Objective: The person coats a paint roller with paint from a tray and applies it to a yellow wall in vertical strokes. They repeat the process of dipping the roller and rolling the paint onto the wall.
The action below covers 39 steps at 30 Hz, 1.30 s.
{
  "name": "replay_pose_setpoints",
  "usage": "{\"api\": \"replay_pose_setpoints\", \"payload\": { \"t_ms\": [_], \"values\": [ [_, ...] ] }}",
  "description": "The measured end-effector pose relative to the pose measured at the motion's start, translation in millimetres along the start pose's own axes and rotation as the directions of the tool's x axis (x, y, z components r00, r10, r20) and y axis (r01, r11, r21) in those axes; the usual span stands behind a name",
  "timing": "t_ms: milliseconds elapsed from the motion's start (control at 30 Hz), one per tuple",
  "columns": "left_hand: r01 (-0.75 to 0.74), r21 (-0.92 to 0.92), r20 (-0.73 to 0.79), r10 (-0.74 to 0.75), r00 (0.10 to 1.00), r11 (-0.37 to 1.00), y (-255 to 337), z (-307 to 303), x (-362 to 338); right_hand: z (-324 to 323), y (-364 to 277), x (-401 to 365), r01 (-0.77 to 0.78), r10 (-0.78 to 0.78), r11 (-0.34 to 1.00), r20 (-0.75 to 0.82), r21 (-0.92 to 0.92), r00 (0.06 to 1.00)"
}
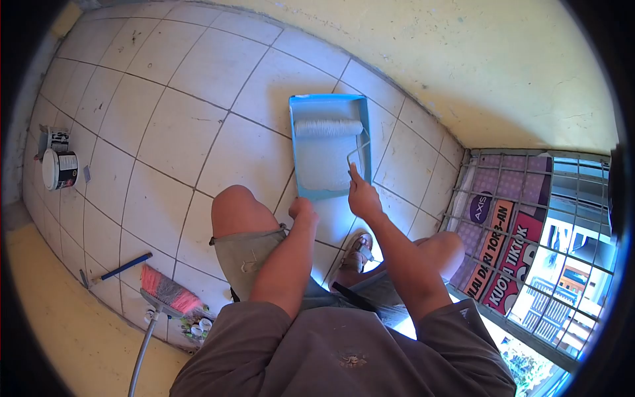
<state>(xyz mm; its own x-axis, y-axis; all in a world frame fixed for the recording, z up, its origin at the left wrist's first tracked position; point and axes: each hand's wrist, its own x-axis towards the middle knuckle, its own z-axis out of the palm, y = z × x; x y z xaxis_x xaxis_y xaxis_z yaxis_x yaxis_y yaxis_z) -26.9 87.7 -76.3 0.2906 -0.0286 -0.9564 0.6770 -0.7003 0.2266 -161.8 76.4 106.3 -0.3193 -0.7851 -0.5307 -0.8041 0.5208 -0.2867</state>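
Observation:
A blue paint tray (369,159) lies on the tiled floor in front of me, with pale paint inside. A paint roller (329,128) rests across the upper part of the tray, its cover coated in pale paint. My right hand (362,193) is closed round the roller's handle, near the tray's lower right corner. At the tray's lower left corner is my left hand (302,209), its fingers curled in against the near edge; what they grip is too small to make out.
Paint buckets (61,170) stand at the far left. A broom (169,291) and a blue-handled tool (126,266) lie at the lower left. A yellow wall (516,73) rises at the upper right, above a metal grille (503,225) with a banner. My sandalled foot (358,253) is below the tray.

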Motion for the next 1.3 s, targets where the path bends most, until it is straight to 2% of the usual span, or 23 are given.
{"api": "replay_pose_setpoints", "payload": {
  "t_ms": [33,100,167,233,333,400,433,600,700,800,833,900,967,1033,1067,1133,1300],
  "values": [
    [-0.007,-0.009,0.005,0.007,1.000,1.000,-1,-1,2,-2,-2,7,0.011,-0.011,1.000,-0.006,0.001,1.000],
    [0.031,-0.024,-0.022,-0.031,0.999,0.999,-1,0,5,-6,-3,18,0.128,-0.113,0.985,-0.124,0.118,0.986],
    [0.037,-0.066,0.001,-0.037,0.999,0.997,6,-3,-5,-7,1,-6,0.134,-0.116,0.983,-0.145,0.126,0.983],
    [0.061,-0.117,0.024,-0.058,0.998,0.991,4,-3,-8,-15,7,-44,0.020,-0.016,0.997,-0.054,0.074,0.998],
    [0.021,-0.129,-0.009,-0.022,1.000,0.991,2,0,-1,-12,31,-94,-0.029,0.029,0.994,0.006,0.108,1.000],
    [0.012,-0.002,0.023,-0.012,1.000,1.000,-1,0,2,-4,47,-115,-0.037,0.033,0.994,0.036,0.107,0.999],
    [0.012,-0.002,0.021,-0.012,1.000,1.000,-2,-2,4,2,52,-116,-0.037,0.033,0.994,0.038,0.107,0.999],
    [-0.009,0.026,-0.033,0.010,0.999,1.000,6,-4,-7,15,41,-80,-0.085,0.084,0.996,0.126,0.002,0.988],
    [-0.069,0.022,0.058,0.068,0.996,0.997,-2,-5,3,6,17,-29,-0.039,0.045,0.997,0.086,-0.073,0.995],
    [-0.070,0.011,0.097,0.068,0.993,0.998,0,-7,-2,-9,-1,11,0.017,-0.017,0.999,0.006,-0.027,1.000],
    [-0.081,0.008,0.102,0.080,0.992,0.997,4,-6,-7,-12,-5,15,0.023,-0.023,1.000,-0.002,-0.019,1.000],
    [0.032,-0.070,0.070,-0.027,0.997,0.997,4,-6,-11,-21,-12,19,0.049,-0.049,0.999,-0.026,-0.010,0.998],
    [0.030,-0.072,0.070,-0.025,0.997,0.997,2,-7,-7,-26,-19,16,0.032,-0.032,0.999,0.000,-0.008,0.999],
    [0.024,-0.071,0.076,-0.019,0.997,0.997,6,-9,-15,-19,-16,24,0.080,-0.073,0.994,-0.102,0.071,0.992],
    [0.030,-0.043,0.077,-0.027,0.997,0.999,8,-10,-20,-17,-15,30,0.083,-0.076,0.994,-0.105,0.071,0.992],
    [0.034,-0.019,0.079,-0.032,0.996,0.999,8,-8,-22,-13,-16,40,0.058,-0.058,0.998,-0.059,-0.013,0.997],
    [0.036,-0.052,0.100,-0.031,0.995,0.998,11,-9,-25,-2,0,27,0.096,-0.097,0.995,-0.058,-0.017,0.994]
  ]
}}
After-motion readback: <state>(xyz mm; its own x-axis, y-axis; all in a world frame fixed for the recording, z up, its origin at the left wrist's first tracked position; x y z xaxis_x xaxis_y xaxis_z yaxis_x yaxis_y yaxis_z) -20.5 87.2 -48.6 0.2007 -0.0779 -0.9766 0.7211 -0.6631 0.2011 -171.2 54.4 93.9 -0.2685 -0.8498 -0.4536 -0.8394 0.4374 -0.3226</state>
